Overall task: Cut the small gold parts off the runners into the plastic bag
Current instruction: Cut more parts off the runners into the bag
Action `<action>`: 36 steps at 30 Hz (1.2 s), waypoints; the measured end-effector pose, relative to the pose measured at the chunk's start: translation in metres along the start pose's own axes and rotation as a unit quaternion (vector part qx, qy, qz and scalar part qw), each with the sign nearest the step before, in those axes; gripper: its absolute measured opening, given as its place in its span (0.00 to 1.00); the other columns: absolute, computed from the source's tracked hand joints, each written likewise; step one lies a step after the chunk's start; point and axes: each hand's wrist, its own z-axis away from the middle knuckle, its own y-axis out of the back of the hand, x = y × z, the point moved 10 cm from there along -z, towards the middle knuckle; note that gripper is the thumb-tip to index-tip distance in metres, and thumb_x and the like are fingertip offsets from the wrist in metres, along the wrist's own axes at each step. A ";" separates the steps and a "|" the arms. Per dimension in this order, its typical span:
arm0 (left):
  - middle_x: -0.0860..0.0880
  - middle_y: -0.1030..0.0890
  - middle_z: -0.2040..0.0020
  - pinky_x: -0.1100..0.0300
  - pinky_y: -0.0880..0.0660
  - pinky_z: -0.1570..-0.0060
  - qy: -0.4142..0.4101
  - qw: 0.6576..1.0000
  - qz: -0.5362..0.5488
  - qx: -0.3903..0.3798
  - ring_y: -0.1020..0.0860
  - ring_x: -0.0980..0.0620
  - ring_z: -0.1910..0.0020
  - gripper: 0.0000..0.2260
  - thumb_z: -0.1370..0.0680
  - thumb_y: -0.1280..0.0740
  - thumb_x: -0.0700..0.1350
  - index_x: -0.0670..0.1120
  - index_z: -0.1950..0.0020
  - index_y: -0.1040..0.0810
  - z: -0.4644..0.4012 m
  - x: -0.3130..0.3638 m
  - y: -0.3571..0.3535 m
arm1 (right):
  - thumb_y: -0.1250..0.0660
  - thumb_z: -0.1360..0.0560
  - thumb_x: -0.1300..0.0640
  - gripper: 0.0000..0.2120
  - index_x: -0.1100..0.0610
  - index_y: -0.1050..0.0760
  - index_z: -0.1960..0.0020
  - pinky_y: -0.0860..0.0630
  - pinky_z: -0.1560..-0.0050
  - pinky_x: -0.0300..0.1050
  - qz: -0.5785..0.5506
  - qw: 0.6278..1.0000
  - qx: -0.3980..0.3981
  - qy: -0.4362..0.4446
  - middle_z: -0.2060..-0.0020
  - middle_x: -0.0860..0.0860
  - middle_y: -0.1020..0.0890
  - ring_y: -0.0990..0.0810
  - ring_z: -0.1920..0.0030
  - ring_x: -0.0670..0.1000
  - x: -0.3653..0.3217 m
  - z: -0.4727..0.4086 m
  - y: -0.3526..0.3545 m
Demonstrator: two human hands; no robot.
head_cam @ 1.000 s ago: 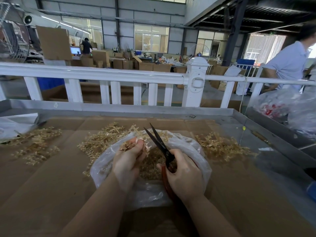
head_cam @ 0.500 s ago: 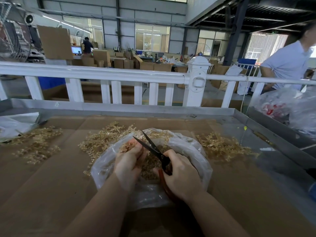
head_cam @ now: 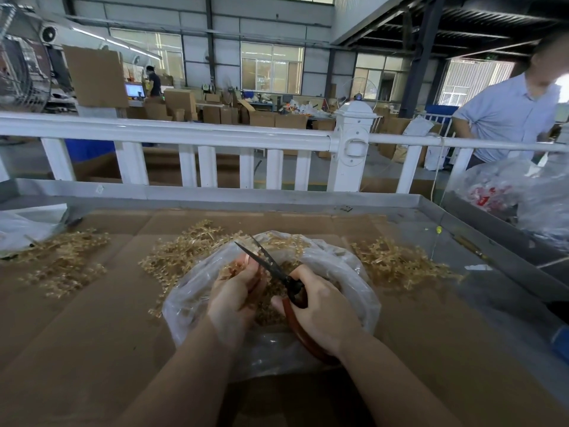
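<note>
Head view: we see our right hand (head_cam: 320, 315) wrapped around the red handles of the scissors (head_cam: 271, 271), blades slightly parted. Our left hand (head_cam: 235, 295) pinches a gold runner (head_cam: 229, 269) just beside the blades, over the mouth of the plastic bag (head_cam: 354, 272) with cut gold parts (head_cam: 274, 306) inside. Piles of gold runners (head_cam: 397, 263) lie on the cardboard (head_cam: 92, 334) to either side.

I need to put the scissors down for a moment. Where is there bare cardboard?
Bare cardboard lies near-left of the plastic bag, below the left gold pile, and near-right of the bag, below the right pile. Behind the bag, the middle pile crowds it.
</note>
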 end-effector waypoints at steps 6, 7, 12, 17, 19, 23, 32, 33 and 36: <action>0.47 0.16 0.68 0.63 0.21 0.72 0.006 1.000 -0.011 -0.011 0.18 0.53 0.69 0.04 0.24 0.32 0.37 0.42 0.58 0.21 -0.001 -0.003 -0.001 | 0.33 0.28 0.39 0.14 0.45 0.33 0.51 0.34 0.63 0.25 0.009 1.000 0.008 0.010 0.61 0.40 0.25 0.29 0.61 0.38 -0.005 0.002 0.002; 0.47 0.16 0.68 0.62 0.21 0.71 0.005 1.000 -0.010 -0.013 0.17 0.53 0.69 0.03 0.24 0.32 0.37 0.42 0.58 0.21 -0.002 -0.002 -0.001 | 0.33 0.28 0.39 0.14 0.45 0.33 0.52 0.34 0.64 0.25 0.009 1.000 0.011 0.011 0.62 0.40 0.25 0.29 0.62 0.38 -0.005 0.002 0.003; 0.47 0.16 0.68 0.62 0.20 0.70 0.008 1.000 -0.007 -0.009 0.18 0.54 0.70 0.01 0.25 0.31 0.37 0.42 0.55 0.21 -0.006 -0.003 0.001 | 0.33 0.28 0.38 0.15 0.45 0.33 0.52 0.35 0.67 0.26 0.019 1.000 0.004 0.006 0.62 0.40 0.25 0.29 0.63 0.38 -0.007 0.002 0.003; 0.46 0.17 0.64 0.65 0.23 0.75 0.009 1.000 -0.009 0.002 0.19 0.53 0.68 0.02 0.25 0.30 0.37 0.42 0.54 0.22 -0.006 -0.004 0.001 | 0.34 0.27 0.38 0.16 0.47 0.32 0.49 0.35 0.68 0.25 0.033 0.999 0.003 0.003 0.62 0.41 0.25 0.28 0.62 0.41 -0.006 0.002 0.002; 0.45 0.18 0.61 0.65 0.23 0.74 0.020 0.999 -0.027 -0.006 0.19 0.54 0.68 0.03 0.24 0.31 0.37 0.41 0.52 0.21 -0.007 -0.006 0.000 | 0.34 0.27 0.38 0.18 0.49 0.31 0.47 0.35 0.68 0.26 0.036 0.999 -0.001 0.001 0.61 0.42 0.24 0.27 0.62 0.42 -0.005 0.002 0.001; 0.52 0.18 0.68 0.69 0.24 0.73 -0.002 0.998 -0.026 -0.056 0.20 0.60 0.73 0.02 0.21 0.36 0.39 0.43 0.52 0.24 -0.010 -0.004 -0.007 | 0.35 0.27 0.37 0.17 0.47 0.32 0.47 0.35 0.67 0.26 0.035 0.999 0.002 0.002 0.62 0.41 0.26 0.29 0.63 0.39 -0.005 0.003 0.002; 0.38 0.16 0.51 0.47 0.20 0.56 0.049 0.996 -0.076 -0.027 0.17 0.42 0.53 0.11 0.24 0.32 0.40 0.37 0.44 0.21 -0.004 -0.012 -0.003 | 0.37 0.26 0.37 0.15 0.46 0.35 0.50 0.36 0.63 0.31 0.027 1.000 0.010 -0.005 0.57 0.44 0.23 0.25 0.56 0.44 -0.007 0.000 0.000; 0.38 0.16 0.50 0.47 0.19 0.56 0.053 0.995 -0.078 -0.032 0.17 0.41 0.52 0.11 0.23 0.32 0.40 0.36 0.43 0.21 -0.003 -0.013 -0.004 | 0.37 0.26 0.37 0.15 0.46 0.35 0.50 0.37 0.64 0.30 0.029 1.000 0.011 -0.005 0.57 0.44 0.24 0.26 0.57 0.44 -0.007 0.000 0.000; 0.37 0.17 0.46 0.47 0.18 0.57 0.062 0.994 -0.080 -0.036 0.18 0.40 0.48 0.13 0.22 0.33 0.42 0.36 0.40 0.22 -0.003 -0.014 -0.006 | 0.37 0.26 0.37 0.15 0.44 0.37 0.51 0.38 0.67 0.28 0.031 0.999 0.016 -0.002 0.59 0.42 0.25 0.27 0.59 0.43 -0.007 0.000 0.000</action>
